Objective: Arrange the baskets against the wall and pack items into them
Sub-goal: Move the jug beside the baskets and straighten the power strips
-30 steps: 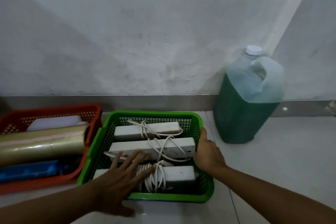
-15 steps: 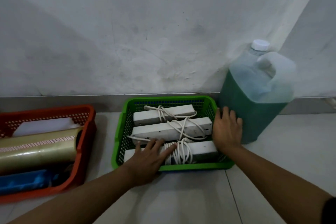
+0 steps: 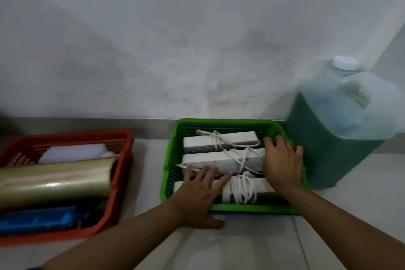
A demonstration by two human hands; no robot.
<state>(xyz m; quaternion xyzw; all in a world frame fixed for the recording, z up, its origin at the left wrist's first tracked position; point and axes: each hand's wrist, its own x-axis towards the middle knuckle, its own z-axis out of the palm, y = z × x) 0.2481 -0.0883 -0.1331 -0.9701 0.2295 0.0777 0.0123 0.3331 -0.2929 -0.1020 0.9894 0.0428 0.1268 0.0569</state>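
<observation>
Nearest the camera, two bare forearms reach in over the pale tiled floor [image 3: 241,245], and the left hand [image 3: 198,198] lies flat with its grip wide open, fingers [image 3: 202,176] spread across the front of the green basket [image 3: 169,160]; the palm crosses the near rim, the thumb rests on the floor just outside it, and the fingertips touch the nearest and middle power strips without closing on anything. The right hand [image 3: 281,163] is open too, splayed palm down over the right ends of the strips and against the basket's right wall, holding nothing. Inside the basket lie three white power strips [image 3: 214,158] side by side, each running left to right, with white cords [image 3: 241,188] looped and wound around them; the nearest strip carries a thick coil of cord at its middle. The basket's far rim sits right against the grey skirting at the foot of the white wall [image 3: 175,39]. Just beside its right wall stands a large translucent jug [image 3: 337,138] with a white cap, roughly half full of green liquid; whether it touches the basket I cannot tell. Off to the left, apart from the green one across a strip of floor, sits a red basket [image 3: 125,160] holding a shiny gold-toned roll [image 3: 54,180], a blue object [image 3: 37,219] in front of it and something white [image 3: 74,152] behind, and it stands a little short of the skirting.
</observation>
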